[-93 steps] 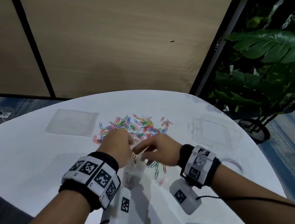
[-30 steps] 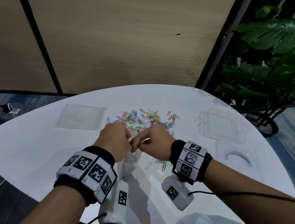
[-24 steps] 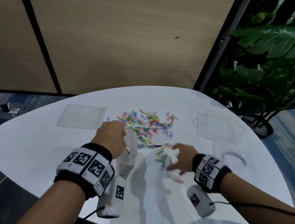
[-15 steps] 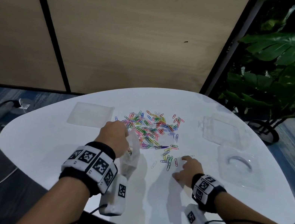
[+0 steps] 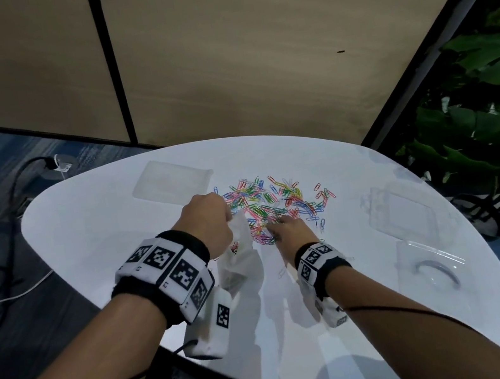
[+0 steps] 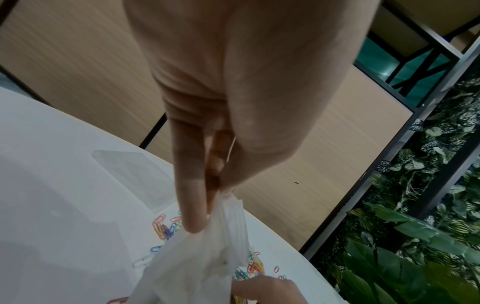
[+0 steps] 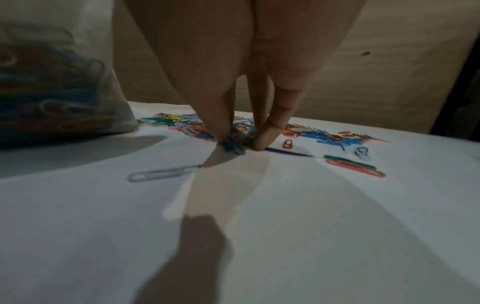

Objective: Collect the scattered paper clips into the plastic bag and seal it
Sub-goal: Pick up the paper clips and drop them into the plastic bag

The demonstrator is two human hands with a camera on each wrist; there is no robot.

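A heap of coloured paper clips (image 5: 278, 204) lies on the white table (image 5: 100, 235). My left hand (image 5: 214, 220) holds a clear plastic bag (image 5: 237, 258) upright by its top edge, just left of the heap. In the left wrist view, the left hand (image 6: 210, 205) pinches the bag's rim (image 6: 228, 207) between thumb and fingers. The bag (image 7: 52, 92) has several clips inside. My right hand (image 5: 277, 229) is at the near edge of the heap. Its thumb and fingertips (image 7: 265, 139) pinch a small clump of clips (image 7: 239, 142) against the table. A few loose clips (image 7: 353, 166) lie nearby.
A flat clear plastic case (image 5: 172, 183) lies at the back left. Two clear blister packs (image 5: 399, 213) (image 5: 432, 267) lie on the right side of the table. Leafy plants (image 5: 482, 131) stand beyond the right edge. A cable (image 5: 11, 204) runs over the floor on the left.
My right hand left the bag's mouth, swept to the near right of the table, then came back to the heap's near edge and closed on clips. The left hand kept hold of the bag.
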